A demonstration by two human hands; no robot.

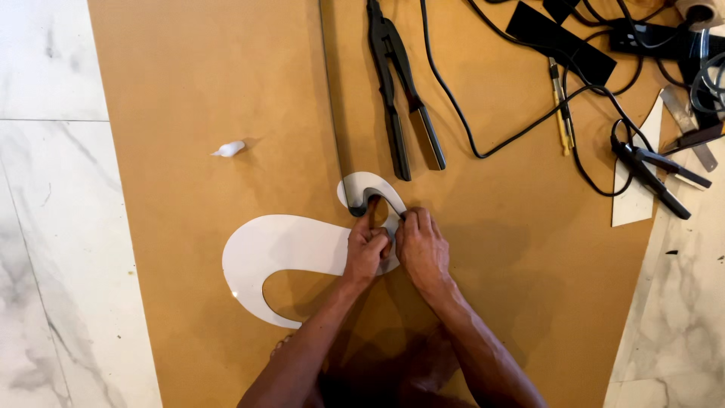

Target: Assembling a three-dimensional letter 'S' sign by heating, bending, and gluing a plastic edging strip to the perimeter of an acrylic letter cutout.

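A flat white curved cutout, shaped like a big S, lies on a brown board. My left hand and my right hand meet at the cutout's small upper curl. Both pinch the white edge there, fingers closed on it. A long dark metal strip runs up the board from that curl, its bent lower end tucked against the white edge near my left fingers. My forearms come up from the bottom of the picture.
A black hinged plier-like tool lies just above my hands. Black cables, clamps, flat black strips and a white offcut crowd the upper right. A small white crumpled scrap lies left. Marble floor surrounds the board.
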